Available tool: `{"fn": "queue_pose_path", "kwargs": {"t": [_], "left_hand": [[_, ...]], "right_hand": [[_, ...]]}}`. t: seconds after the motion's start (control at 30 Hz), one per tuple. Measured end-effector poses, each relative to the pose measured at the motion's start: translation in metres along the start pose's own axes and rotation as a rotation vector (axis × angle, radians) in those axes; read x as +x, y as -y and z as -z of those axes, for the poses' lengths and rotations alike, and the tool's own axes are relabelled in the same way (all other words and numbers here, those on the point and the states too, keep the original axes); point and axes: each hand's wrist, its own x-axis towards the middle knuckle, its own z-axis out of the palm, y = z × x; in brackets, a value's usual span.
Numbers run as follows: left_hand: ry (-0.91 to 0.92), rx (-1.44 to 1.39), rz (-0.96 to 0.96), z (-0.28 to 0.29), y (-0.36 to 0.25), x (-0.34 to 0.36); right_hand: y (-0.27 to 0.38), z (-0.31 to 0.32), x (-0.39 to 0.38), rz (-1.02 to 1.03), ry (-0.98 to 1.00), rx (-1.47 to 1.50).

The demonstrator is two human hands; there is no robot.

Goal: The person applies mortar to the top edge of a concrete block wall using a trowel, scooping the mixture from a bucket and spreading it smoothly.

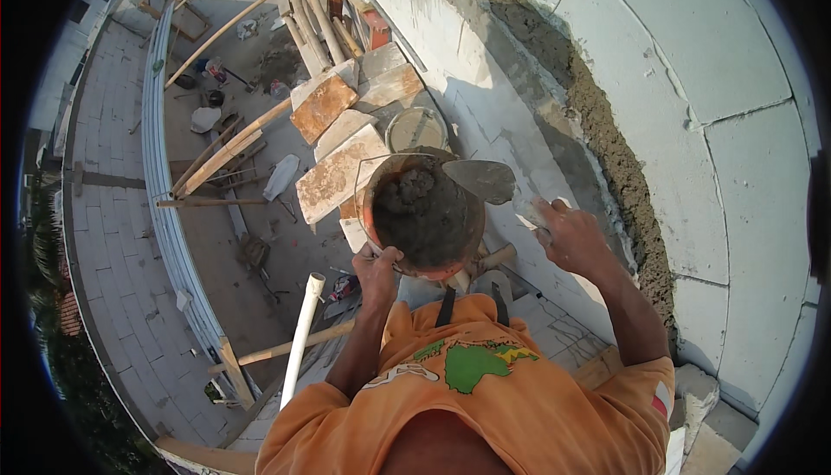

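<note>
Orange shirt [485, 388] below; right hand [571, 237] holds trowel [485, 179], blade pointing left over bucket [424, 215].

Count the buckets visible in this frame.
2: an orange bucket of mortar gripped at its rim by the left hand, and an empty grey bucket just beyond it. Others may be hidden.
</note>
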Motion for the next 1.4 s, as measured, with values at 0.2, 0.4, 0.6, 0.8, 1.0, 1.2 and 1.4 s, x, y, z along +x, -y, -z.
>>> {"fn": "queue_pose_path", "kwargs": {"t": [0.2,0.4,0.6,0.8,1.0,1.2,1.4], "left_hand": [[0.148,0.065,-0.022,-0.027,-0.021,-0.014],[0.178,0.098,-0.027,-0.033,-0.034,-0.021],[0.126,0.009,0.005,-0.034,-0.026,-0.021],[0.137,0.000,-0.022,-0.046,-0.029,-0.023],[0.154,0.050,-0.054,-0.042,-0.021,-0.015],[0.169,0.106,-0.082,-0.042,-0.021,-0.015],[0.162,0.182,-0.079,-0.036,-0.012,-0.011]], "right_hand": [[0.010,-0.050,0.067,0.153,-0.119,-0.286],[0.045,-0.040,0.053,0.494,-0.188,-0.577],[0.039,-0.009,0.005,0.137,0.082,-0.001],[0.028,-0.056,0.018,0.101,0.216,0.100],[0.005,-0.040,0.016,-0.014,0.069,0.036],[0.022,-0.091,0.045,0.021,0.122,0.442],[0.040,-0.100,0.056,0.065,0.176,0.680]]}}
